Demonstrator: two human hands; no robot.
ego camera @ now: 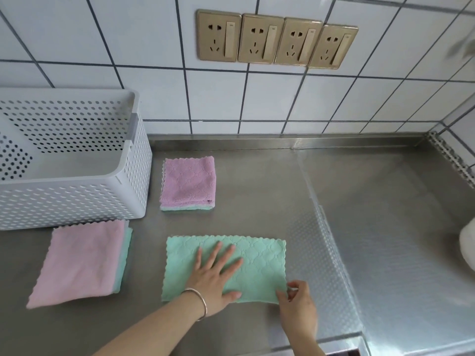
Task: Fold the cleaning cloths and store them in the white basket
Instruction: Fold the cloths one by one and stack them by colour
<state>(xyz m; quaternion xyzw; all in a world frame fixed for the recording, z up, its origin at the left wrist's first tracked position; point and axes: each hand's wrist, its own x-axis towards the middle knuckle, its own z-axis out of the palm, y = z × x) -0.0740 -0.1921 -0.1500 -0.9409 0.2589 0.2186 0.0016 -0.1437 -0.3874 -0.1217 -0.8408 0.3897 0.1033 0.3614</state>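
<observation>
A green cloth (259,260), folded in half into a long rectangle, lies on the steel counter in front of me. My left hand (214,276) presses flat on its left half with fingers spread. My right hand (295,299) pinches the cloth's near right corner. A small folded stack with a pink cloth on top (189,182) sits behind it, beside the white perforated basket (77,199) at the left. In front of the basket lies a larger stack of unfolded cloths, pink on top (82,260).
The steel counter (359,227) runs right to a tiled corner. Four gold wall sockets (276,39) sit on the white tiled wall behind. A white object (467,242) shows at the right edge. The counter's front edge is near my right wrist.
</observation>
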